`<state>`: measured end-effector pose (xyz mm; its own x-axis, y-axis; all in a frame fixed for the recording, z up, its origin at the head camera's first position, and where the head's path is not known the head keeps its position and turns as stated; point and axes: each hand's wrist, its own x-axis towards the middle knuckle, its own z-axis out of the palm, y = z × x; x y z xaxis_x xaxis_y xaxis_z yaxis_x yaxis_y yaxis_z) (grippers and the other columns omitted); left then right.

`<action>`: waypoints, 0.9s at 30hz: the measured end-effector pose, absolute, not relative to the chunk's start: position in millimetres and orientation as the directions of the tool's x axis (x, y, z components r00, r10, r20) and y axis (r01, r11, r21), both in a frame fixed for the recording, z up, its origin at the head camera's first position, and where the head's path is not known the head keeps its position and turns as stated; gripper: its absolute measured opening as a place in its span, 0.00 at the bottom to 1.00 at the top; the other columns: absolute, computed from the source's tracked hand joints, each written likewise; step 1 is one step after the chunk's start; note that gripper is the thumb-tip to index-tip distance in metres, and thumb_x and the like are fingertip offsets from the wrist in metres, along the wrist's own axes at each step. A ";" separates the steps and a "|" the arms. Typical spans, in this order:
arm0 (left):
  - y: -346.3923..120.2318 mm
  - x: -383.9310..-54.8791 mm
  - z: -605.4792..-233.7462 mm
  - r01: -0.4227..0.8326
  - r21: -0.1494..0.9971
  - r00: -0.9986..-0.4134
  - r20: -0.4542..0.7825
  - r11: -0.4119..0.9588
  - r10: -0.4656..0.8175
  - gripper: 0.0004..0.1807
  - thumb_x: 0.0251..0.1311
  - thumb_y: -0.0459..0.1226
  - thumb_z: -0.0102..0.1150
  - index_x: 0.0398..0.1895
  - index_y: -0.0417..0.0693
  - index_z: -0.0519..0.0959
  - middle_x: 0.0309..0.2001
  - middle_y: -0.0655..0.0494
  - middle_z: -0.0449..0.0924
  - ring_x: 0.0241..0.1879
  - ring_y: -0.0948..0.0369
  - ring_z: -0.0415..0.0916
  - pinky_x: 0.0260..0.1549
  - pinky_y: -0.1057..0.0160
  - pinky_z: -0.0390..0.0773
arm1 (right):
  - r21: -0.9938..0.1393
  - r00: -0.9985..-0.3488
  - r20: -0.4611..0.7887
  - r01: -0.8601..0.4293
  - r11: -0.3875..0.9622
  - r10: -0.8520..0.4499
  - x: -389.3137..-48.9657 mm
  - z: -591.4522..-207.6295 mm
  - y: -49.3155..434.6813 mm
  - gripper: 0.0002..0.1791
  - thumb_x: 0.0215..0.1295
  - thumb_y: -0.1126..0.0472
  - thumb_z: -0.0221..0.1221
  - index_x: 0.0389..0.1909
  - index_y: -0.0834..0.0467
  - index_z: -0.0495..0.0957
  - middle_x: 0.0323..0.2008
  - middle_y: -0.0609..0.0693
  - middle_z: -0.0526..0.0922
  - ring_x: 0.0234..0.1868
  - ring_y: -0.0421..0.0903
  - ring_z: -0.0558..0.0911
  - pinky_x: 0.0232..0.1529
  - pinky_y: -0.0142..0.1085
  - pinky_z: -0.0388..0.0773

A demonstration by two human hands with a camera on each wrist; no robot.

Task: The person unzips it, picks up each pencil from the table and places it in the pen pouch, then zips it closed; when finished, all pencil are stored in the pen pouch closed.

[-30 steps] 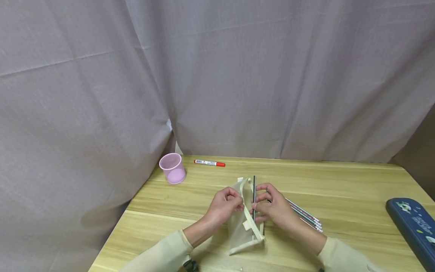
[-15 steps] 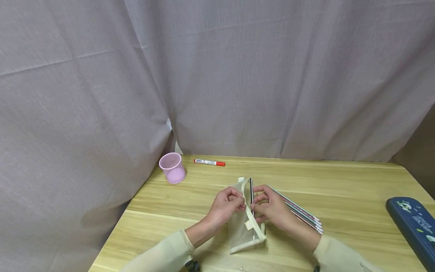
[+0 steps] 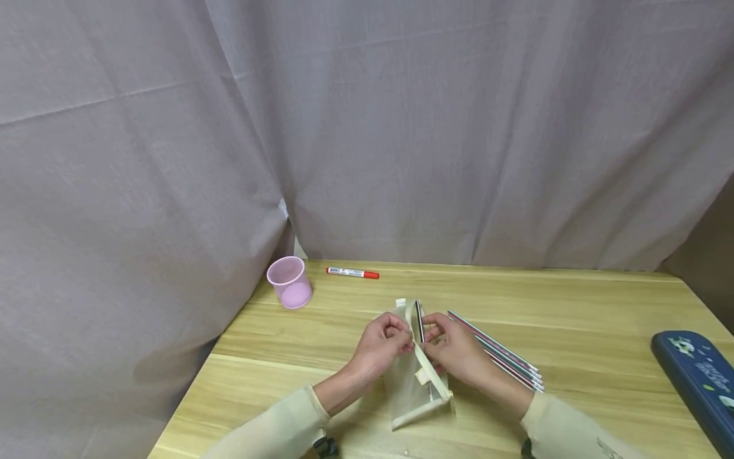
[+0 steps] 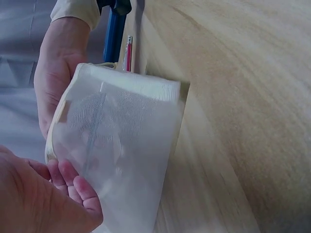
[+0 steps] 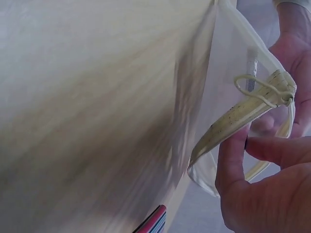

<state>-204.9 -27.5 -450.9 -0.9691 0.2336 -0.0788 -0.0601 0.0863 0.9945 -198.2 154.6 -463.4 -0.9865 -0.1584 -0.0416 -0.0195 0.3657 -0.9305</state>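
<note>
A see-through mesh pencil pouch (image 3: 404,382) with a cream zipper edge stands unzipped on the table. My left hand (image 3: 381,341) pinches the near-left edge of its mouth; in the left wrist view its fingers (image 4: 80,187) are curled at that rim. My right hand (image 3: 459,350) reaches into the mouth from the other side and pinches a dark pencil (image 3: 419,319), which lies lengthwise within the opening. Through the mesh the pencil shows faintly in the left wrist view. In the right wrist view, thumb and finger meet beside the zipper (image 5: 233,119); most of the pencil is hidden there.
Several striped pencils (image 3: 504,357) lie beside my right forearm. A pink cup (image 3: 295,293) stands at the back left, with a red-capped marker (image 3: 351,273) near it. A dark blue pencil case (image 3: 696,382) lies at the right edge. Grey curtain (image 3: 378,140) hangs behind the table.
My right hand has moved left and lowered the pencil deeper into the pouch, tilting it slightly. The left hand keeps its grip on the rim. More of the loose pencils shows.
</note>
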 end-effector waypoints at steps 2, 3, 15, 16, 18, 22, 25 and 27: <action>-27.0 -204.7 -450.8 -0.058 0.995 -0.972 -0.074 0.077 0.224 0.07 0.63 0.29 0.61 0.44 0.39 0.78 0.30 0.56 0.81 0.33 0.63 0.82 0.42 0.64 0.84 | -0.926 -0.989 -0.039 -0.018 0.378 -0.143 -197.8 -462.8 154.1 0.28 0.65 0.71 0.63 0.67 0.65 0.73 0.43 0.58 0.82 0.24 0.44 0.84 0.23 0.40 0.86; -26.8 -204.3 -450.4 -0.058 0.996 -0.973 -0.073 0.073 0.220 0.08 0.64 0.29 0.61 0.44 0.38 0.78 0.30 0.56 0.81 0.33 0.63 0.82 0.43 0.62 0.84 | -0.924 -0.990 -0.037 -0.017 0.383 -0.133 -197.8 -462.6 153.7 0.28 0.65 0.71 0.63 0.67 0.64 0.73 0.43 0.57 0.83 0.24 0.44 0.84 0.23 0.39 0.86; -24.3 -203.8 -448.6 -0.033 0.997 -0.969 -0.048 0.064 0.241 0.07 0.65 0.28 0.59 0.45 0.37 0.77 0.30 0.57 0.80 0.33 0.63 0.81 0.44 0.64 0.84 | -0.894 -0.991 -0.004 -0.056 0.444 -0.134 -196.7 -461.5 153.9 0.27 0.67 0.68 0.65 0.67 0.61 0.76 0.41 0.54 0.85 0.18 0.43 0.83 0.20 0.39 0.85; -24.6 -203.7 -448.5 -0.029 0.997 -0.968 -0.046 0.071 0.245 0.07 0.64 0.28 0.59 0.44 0.38 0.77 0.30 0.57 0.80 0.33 0.63 0.81 0.43 0.64 0.83 | -0.889 -0.991 -0.004 -0.058 0.453 -0.134 -196.8 -461.3 153.9 0.27 0.66 0.68 0.65 0.67 0.61 0.76 0.41 0.54 0.85 0.17 0.43 0.82 0.20 0.39 0.85; -25.2 -203.7 -448.1 -0.022 0.996 -0.967 -0.044 0.086 0.253 0.08 0.62 0.28 0.59 0.44 0.39 0.77 0.29 0.58 0.79 0.33 0.63 0.81 0.42 0.65 0.81 | -0.882 -0.991 -0.002 -0.062 0.467 -0.134 -197.4 -461.3 153.9 0.27 0.66 0.68 0.66 0.66 0.61 0.76 0.41 0.53 0.85 0.16 0.44 0.82 0.19 0.39 0.84; -26.5 -203.3 -447.6 -0.019 0.995 -0.963 -0.045 0.101 0.266 0.07 0.61 0.28 0.59 0.43 0.40 0.77 0.29 0.59 0.78 0.33 0.63 0.80 0.41 0.65 0.79 | -0.868 -0.989 0.009 -0.080 0.490 -0.145 -198.8 -461.0 153.1 0.27 0.65 0.67 0.67 0.66 0.60 0.77 0.40 0.53 0.85 0.16 0.44 0.81 0.18 0.38 0.82; -27.5 -202.6 -447.6 -0.026 0.995 -0.961 -0.052 0.099 0.270 0.06 0.64 0.28 0.58 0.43 0.40 0.77 0.29 0.59 0.78 0.33 0.63 0.80 0.42 0.64 0.80 | -0.862 -0.988 0.012 -0.087 0.500 -0.151 -198.7 -460.7 152.1 0.27 0.65 0.67 0.67 0.65 0.59 0.77 0.39 0.53 0.85 0.15 0.43 0.80 0.17 0.38 0.81; -28.2 -201.9 -447.6 -0.030 0.995 -0.962 -0.056 0.098 0.269 0.05 0.66 0.29 0.58 0.43 0.40 0.77 0.29 0.59 0.78 0.33 0.64 0.80 0.43 0.64 0.80 | -0.862 -0.987 0.011 -0.090 0.498 -0.159 -198.0 -460.2 151.9 0.27 0.65 0.67 0.67 0.66 0.59 0.77 0.40 0.53 0.85 0.16 0.43 0.81 0.17 0.38 0.82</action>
<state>-201.9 -28.2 -447.6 -0.9616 0.2686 -0.0557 -0.0304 0.0976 0.9948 -198.0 151.9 -460.2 -0.9873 -0.1586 0.0109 -0.0895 0.4982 -0.8624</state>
